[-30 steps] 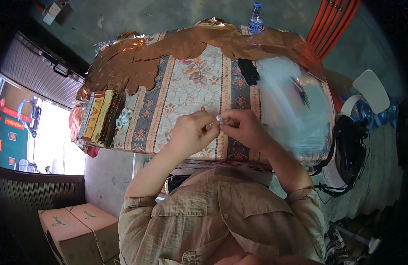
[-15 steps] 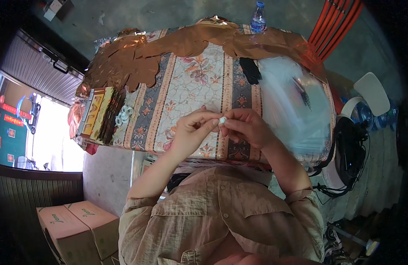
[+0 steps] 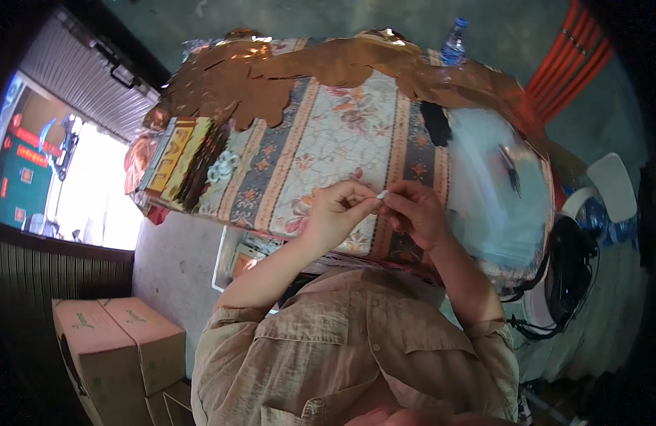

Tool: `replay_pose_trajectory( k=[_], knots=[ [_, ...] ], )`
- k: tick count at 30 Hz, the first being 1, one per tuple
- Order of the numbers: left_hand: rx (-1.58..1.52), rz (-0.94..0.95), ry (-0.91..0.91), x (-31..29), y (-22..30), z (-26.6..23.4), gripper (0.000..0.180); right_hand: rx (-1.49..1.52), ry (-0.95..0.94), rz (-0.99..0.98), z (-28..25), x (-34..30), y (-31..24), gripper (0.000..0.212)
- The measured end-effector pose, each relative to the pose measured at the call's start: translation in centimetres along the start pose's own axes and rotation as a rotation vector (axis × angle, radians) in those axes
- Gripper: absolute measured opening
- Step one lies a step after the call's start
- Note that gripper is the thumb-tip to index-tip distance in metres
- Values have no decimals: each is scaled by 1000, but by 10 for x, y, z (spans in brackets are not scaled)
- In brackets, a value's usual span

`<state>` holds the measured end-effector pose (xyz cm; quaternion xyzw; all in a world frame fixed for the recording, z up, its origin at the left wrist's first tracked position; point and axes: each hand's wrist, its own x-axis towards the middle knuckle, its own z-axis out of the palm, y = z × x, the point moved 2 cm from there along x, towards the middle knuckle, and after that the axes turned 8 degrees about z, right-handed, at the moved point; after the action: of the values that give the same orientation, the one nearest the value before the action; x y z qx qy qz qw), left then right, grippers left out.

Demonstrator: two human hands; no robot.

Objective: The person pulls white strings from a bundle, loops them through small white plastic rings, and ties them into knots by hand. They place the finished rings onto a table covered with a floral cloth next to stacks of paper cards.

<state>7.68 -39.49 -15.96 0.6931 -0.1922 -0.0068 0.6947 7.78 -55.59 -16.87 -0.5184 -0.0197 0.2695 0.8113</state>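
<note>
Head view shows a small pale piece point(image 3: 382, 194) pinched between the fingertips of both hands above the near edge of the bench point(image 3: 321, 142). Left hand point(image 3: 336, 211) and right hand point(image 3: 411, 211) meet there, each grip clamped on the piece from its own side. Fingers hide most of it, so its shape is unclear. Copper foil sheets point(image 3: 271, 78) cover the far side; one water bottle point(image 3: 453, 44) stands beyond.
</note>
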Motion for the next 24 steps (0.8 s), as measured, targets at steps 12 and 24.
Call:
replay_pose_trajectory(
  k=[12, 24],
  knots=[
    [809, 99, 384, -26, 2, -144, 14, -24, 127, -113, 0, 12, 13, 12],
    [1353, 75, 650, -64, -2, -230, 16, -260, 133, -98, -12, 17, 31, 12]
  ],
)
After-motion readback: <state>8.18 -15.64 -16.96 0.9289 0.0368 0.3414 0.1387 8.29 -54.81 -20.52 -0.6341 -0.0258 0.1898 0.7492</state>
